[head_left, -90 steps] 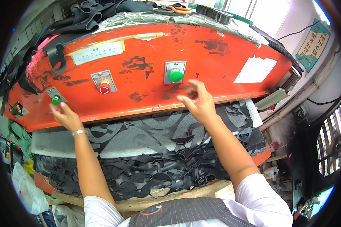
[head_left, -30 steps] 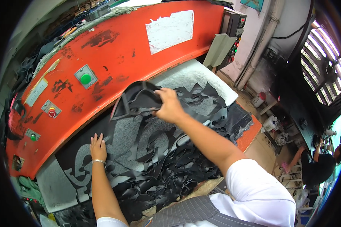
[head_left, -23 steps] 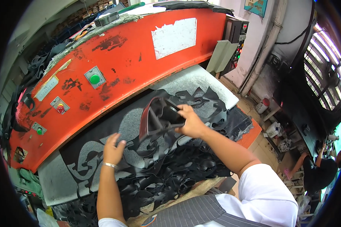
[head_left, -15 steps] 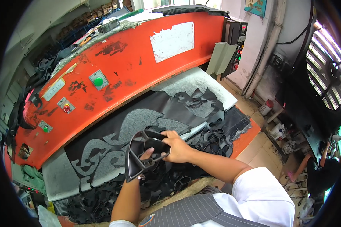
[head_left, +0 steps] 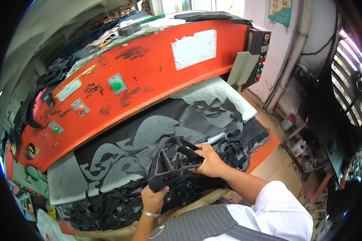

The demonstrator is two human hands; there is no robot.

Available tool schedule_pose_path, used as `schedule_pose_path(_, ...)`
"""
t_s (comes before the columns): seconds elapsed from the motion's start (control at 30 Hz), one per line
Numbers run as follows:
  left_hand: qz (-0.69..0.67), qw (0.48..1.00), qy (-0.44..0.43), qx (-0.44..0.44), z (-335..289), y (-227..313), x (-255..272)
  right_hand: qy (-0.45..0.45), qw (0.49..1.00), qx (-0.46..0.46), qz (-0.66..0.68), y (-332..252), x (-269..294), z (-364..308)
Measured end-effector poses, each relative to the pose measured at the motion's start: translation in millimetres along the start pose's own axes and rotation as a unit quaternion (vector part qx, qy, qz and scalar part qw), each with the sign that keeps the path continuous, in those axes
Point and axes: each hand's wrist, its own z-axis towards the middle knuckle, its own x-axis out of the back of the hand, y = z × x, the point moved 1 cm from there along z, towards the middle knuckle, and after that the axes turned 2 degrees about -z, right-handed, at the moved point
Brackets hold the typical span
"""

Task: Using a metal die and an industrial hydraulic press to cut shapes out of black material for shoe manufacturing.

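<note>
Both my hands hold a dark, curved cutting die (head_left: 175, 170) with cross struts, above the front edge of a press bed. My right hand (head_left: 210, 162) grips its right end, fingers curled over the rim. My left hand (head_left: 153, 199) is closed on its lower left corner, the thumb pressed to a dark rounded part; whether that part is the die or a cut piece I cannot tell. Beyond the die, a black leather-like sheet (head_left: 104, 134) with large curved cut-outs lies on a pale grey cutting pad (head_left: 66, 184).
A heap of black offcut strips (head_left: 108, 213) lies along the bed's front edge. An orange press beam (head_left: 149, 72) with green buttons and a red button (head_left: 81, 109) spans behind the sheet. At the right stand a control box (head_left: 259, 42) and a co-worker (head_left: 338, 193).
My left hand has come out from inside the die to its lower left corner. The die has turned and moved right in the picture. The view has shifted slightly.
</note>
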Motion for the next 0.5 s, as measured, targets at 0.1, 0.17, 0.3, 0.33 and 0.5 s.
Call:
schedule_pose_path(0.1,0.147,0.971,0.180,-0.054,-27.7,16.4,56.2,-0.003,0.999,0.044,-0.027,-0.1,1.3,-5.0)
schedule_pose_path(0.17,0.146,0.960,0.218,-0.101,-68.5,34.0,103.5,0.107,0.968,0.050,-0.222,-1.3,19.0,1.4)
schedule_pose_path(0.3,-0.024,0.936,0.352,0.008,-185.9,27.6,185.2,0.074,0.967,-0.031,-0.240,27.7,31.4,14.9)
schedule_pose_path(0.33,-0.026,0.923,0.384,0.008,-218.2,23.6,189.2,0.061,0.962,-0.046,-0.261,29.2,25.2,17.2)
schedule_pose_path(0.5,-0.314,0.701,0.638,-0.051,-415.4,-62.8,177.1,0.032,0.913,-0.078,-0.400,54.8,7.9,-12.3)
